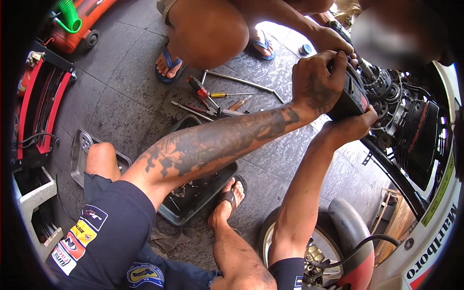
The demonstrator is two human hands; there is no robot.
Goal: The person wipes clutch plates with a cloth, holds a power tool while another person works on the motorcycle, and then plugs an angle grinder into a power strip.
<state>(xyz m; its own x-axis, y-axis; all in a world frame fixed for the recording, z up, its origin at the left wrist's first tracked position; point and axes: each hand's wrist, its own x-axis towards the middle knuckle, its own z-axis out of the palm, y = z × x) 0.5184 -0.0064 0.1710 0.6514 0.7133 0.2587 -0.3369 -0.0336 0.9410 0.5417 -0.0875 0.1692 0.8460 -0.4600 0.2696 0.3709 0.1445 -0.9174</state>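
Observation:
My left hand (pixel 319 79), at the end of the tattooed arm, is closed around a black power tool (pixel 347 100) with a red mark. My right hand (pixel 353 126) grips the same tool from below, its fingers curled over the edge. The tool is up against the open motorcycle engine (pixel 386 94), where gears and a round clutch-like part show. My hands hide much of the tool, and where it meets the engine cannot be made out. Close above my left hand, a co-worker's hand (pixel 336 42) reaches in to the same spot.
Screwdrivers (pixel 232 94) and a bent metal bar (pixel 241 80) lie on the tiled floor (pixel 121 63). Beneath my left arm sits a black tray (pixel 232 171) with small parts. A wheel (pixel 270 227) stands lower right; a red compressor tank (pixel 89 21) is upper left.

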